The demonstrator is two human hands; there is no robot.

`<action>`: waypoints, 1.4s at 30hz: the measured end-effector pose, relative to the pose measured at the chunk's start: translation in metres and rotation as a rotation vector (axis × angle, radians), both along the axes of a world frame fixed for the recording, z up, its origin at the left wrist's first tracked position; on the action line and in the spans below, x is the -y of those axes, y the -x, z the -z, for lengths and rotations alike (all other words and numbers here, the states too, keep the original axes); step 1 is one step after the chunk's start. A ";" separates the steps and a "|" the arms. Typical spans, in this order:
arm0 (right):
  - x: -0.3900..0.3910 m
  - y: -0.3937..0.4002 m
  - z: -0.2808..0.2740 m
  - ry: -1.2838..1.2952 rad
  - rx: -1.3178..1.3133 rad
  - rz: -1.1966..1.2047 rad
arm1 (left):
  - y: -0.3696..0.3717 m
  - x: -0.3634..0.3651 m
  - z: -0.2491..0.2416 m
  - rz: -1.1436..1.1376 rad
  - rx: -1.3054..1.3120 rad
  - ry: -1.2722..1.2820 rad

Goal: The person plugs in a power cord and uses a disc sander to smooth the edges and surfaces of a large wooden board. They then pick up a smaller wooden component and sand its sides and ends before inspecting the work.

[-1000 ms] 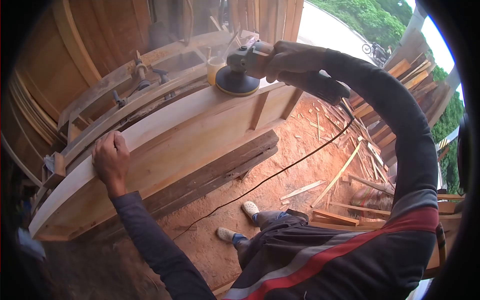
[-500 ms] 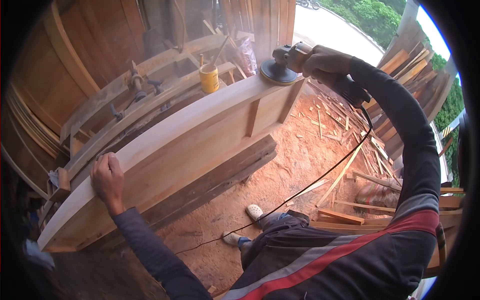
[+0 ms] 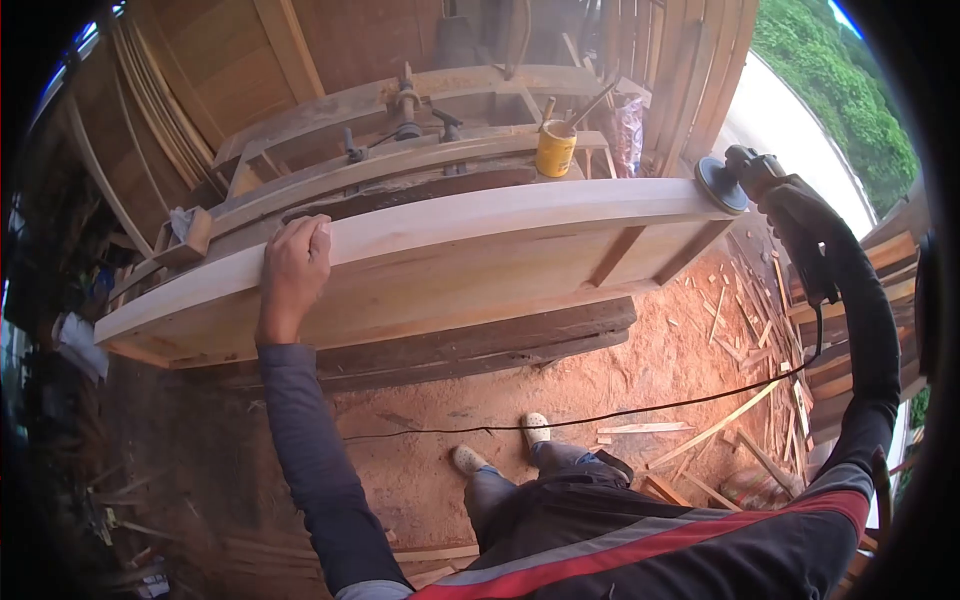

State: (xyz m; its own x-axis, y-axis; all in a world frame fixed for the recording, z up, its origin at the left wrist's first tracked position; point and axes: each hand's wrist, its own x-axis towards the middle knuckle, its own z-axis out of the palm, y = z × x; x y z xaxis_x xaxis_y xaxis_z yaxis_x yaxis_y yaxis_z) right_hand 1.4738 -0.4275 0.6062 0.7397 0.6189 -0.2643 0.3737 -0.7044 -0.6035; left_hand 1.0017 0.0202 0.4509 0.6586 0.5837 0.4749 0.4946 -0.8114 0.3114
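1. Lengthwise, the wooden frame (image 3: 450, 262) runs left to right, rising rightward, above a dark beam (image 3: 480, 348).
2. At its right end, the sander (image 3: 747, 168) slants down-right from its disc.
3. Right hand (image 3: 800, 212) grips the sander; left hand (image 3: 297, 265) curls over the frame's edge.

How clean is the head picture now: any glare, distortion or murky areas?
Head view: glare bleaches the road at upper right; head view: rounded black borders and likely wide-lens bending; head view: lower left sinks into shadow, details unclear; head view: left hand and yellow container read clearly.
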 end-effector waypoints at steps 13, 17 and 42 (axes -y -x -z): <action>-0.194 0.229 -0.005 0.009 0.012 -0.276 | 0.247 -0.118 0.017 -0.519 -0.216 0.096; -0.261 0.316 -0.009 0.061 0.037 -0.358 | 0.306 -0.143 0.021 -0.491 -0.137 0.070; -0.527 0.559 0.003 -0.009 -0.073 -0.792 | 0.557 -0.398 0.048 -0.759 0.468 -0.096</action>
State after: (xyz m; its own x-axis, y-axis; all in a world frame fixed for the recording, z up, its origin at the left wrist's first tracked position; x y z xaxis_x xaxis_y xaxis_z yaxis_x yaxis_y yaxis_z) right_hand 0.9146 0.0991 0.6029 0.0596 0.9560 -0.2872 0.7206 -0.2403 -0.6504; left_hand 0.4447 0.4178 0.4033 -0.1621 0.7271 0.6671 0.7481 -0.3503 0.5636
